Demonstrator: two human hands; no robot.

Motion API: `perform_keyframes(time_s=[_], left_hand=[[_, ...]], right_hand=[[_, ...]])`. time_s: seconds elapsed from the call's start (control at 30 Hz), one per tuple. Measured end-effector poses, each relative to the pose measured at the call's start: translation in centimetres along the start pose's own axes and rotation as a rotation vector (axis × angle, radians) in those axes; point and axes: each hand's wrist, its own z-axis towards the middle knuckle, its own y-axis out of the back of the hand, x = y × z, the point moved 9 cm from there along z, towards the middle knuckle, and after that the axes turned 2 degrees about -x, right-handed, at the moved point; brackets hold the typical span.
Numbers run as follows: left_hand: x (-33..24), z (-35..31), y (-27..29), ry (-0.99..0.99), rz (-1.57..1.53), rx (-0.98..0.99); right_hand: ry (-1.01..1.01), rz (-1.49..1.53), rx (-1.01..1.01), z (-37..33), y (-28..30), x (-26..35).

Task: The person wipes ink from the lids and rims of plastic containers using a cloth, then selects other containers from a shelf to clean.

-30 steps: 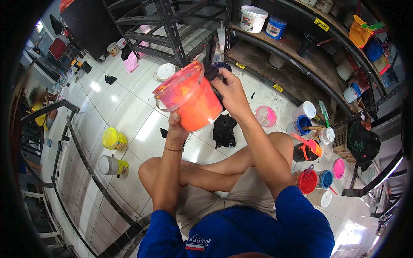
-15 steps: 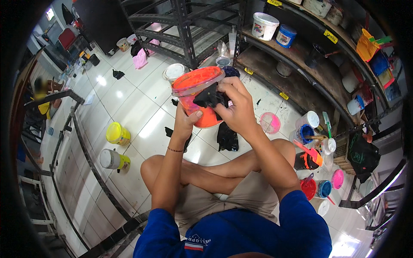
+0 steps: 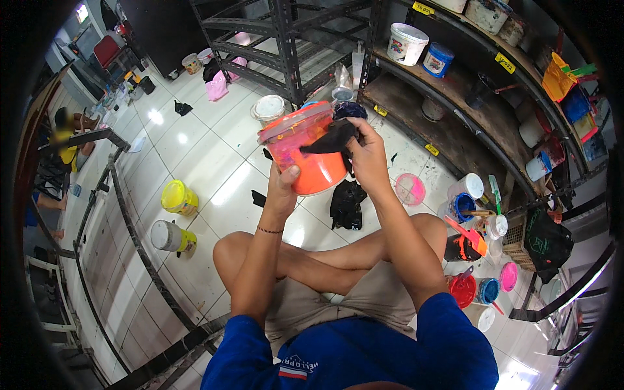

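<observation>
Watching remotely, I see the left hand [image 3: 281,187] clamping the lower left side of a tilted bright-orange translucent plastic bucket [image 3: 322,174], lifted above the floor. The right hand [image 3: 368,148] pinches a limp black cloth [image 3: 330,139] across its right side. I'd call it partway done: the lower wall looks decent, but pinkish smears show below the rim. Farther out, a crumpled black cloth piece [image 3: 348,205] lies on the floor, with a round yellow plastic tub [image 3: 179,198] left.
</observation>
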Motion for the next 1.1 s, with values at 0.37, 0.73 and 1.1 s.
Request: perform_keyframes(time_s=[0.37, 0.73, 1.1], left_hand=[[-0.7, 3.0, -0.2, 0.168, 0.281, 0.039], [-0.6, 3.0, -0.5, -0.035, 0.122, -0.22], [-3.1, 3.3, -2.8, -0.145, 0.001, -0.212]], right_hand=[[-0.032, 0.079, -0.086, 1.2, 1.4, 2.0], [0.424, -0.626, -0.029, -3.4, -2.2, 8.6], [0.336, -0.431, -0.155, 0.6, 0.0, 8.0]])
